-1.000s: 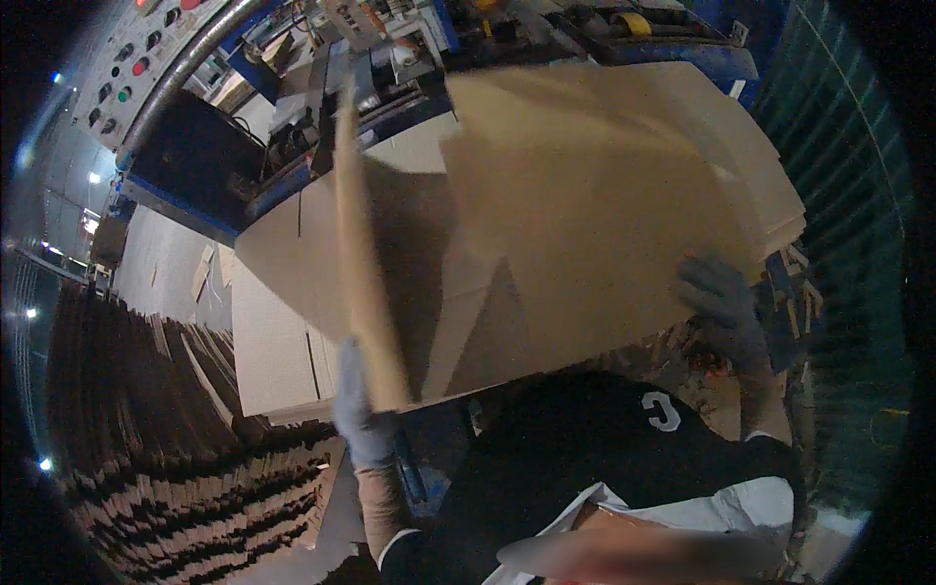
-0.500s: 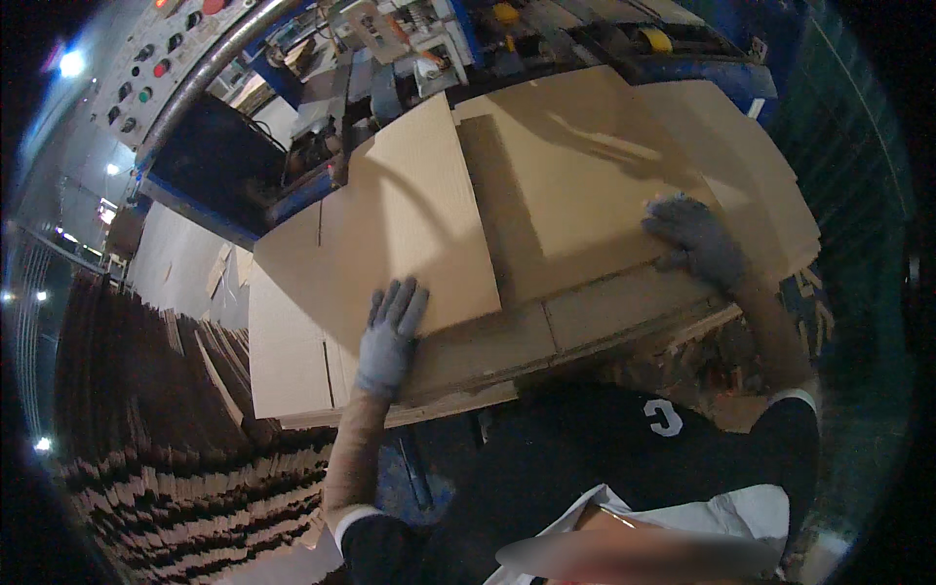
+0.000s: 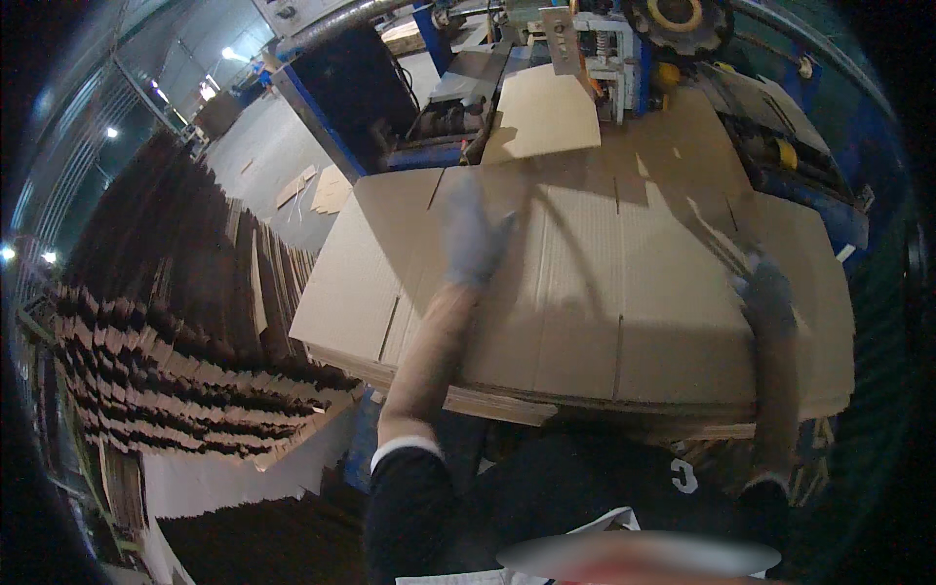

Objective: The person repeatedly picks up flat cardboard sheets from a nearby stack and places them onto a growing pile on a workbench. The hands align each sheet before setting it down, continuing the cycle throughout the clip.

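A stack of flat brown cardboard box blanks [image 3: 570,331] lies in front of me, slotted and creased. My left hand [image 3: 475,239], in a grey glove, is over the far left part of the top blank. Its fingers stretch forward and the thumb stands apart; motion blurs it. My right hand [image 3: 767,291], also gloved, rests at the right part of the stack with its fingers loosely spread. Beyond the stack, a folded cardboard piece [image 3: 548,115] sits at the mouth of a blue machine [image 3: 624,58], out of reach of both hands' fingertips.
Tall stacks of cardboard [image 3: 166,322] stand on the floor to my left, edges toward me. A blue machine housing [image 3: 336,107] rises at the far left of the blanks. Rollers with a yellow part [image 3: 785,154] sit at the far right. Cardboard scraps [image 3: 330,190] lie on the floor.
The folded cardboard has gone forward from under my hands to the machine, baring the flat blanks. My left hand has moved forward. The view has shifted too.
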A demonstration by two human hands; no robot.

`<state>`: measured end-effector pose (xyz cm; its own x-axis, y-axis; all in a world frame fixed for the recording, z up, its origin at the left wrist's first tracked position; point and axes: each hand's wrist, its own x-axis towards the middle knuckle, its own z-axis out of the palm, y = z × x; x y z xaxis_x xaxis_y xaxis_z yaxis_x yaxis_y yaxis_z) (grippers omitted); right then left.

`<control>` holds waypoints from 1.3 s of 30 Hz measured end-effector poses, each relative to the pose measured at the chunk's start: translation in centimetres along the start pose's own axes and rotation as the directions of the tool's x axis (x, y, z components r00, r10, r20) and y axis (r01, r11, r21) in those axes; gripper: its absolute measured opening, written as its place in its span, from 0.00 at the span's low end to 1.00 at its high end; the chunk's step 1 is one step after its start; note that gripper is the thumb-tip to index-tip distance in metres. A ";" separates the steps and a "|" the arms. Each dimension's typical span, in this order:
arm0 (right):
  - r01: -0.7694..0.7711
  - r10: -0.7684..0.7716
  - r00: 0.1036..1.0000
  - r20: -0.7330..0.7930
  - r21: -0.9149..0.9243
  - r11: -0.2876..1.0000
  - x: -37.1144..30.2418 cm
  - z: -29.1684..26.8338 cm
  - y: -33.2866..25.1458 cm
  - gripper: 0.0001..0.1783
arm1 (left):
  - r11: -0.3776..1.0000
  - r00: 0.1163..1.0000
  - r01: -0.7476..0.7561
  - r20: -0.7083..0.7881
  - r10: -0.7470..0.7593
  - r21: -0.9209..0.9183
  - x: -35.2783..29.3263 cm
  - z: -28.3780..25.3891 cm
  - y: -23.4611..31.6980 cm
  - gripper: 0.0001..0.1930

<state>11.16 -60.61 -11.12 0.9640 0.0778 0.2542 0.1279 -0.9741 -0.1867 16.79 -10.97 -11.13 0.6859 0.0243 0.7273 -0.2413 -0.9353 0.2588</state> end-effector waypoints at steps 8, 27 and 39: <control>-0.643 0.682 0.731 0.010 -0.322 0.695 -20.0 2.3 16.6 0.28 | 0.357 0.388 0.912 -0.137 -0.911 0.204 -12.7 -13.8 -9.5 0.48; -0.619 0.625 0.359 -0.693 0.324 0.715 -15.5 -1.4 10.9 0.27 | 0.401 0.771 0.099 -0.185 -0.609 -0.911 -5.2 -24.7 -10.0 0.34; 0.059 0.616 0.540 -0.573 0.757 0.651 -16.3 -10.7 1.2 0.27 | 0.101 0.551 0.535 0.255 -0.795 -0.839 -6.9 -21.8 -10.8 0.25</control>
<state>-6.92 -65.33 -5.34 0.4663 -0.6800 0.5658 0.3167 -0.4689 -0.8245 -0.28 6.65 -5.09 0.7445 0.6669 0.0326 -0.2335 0.2143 0.9485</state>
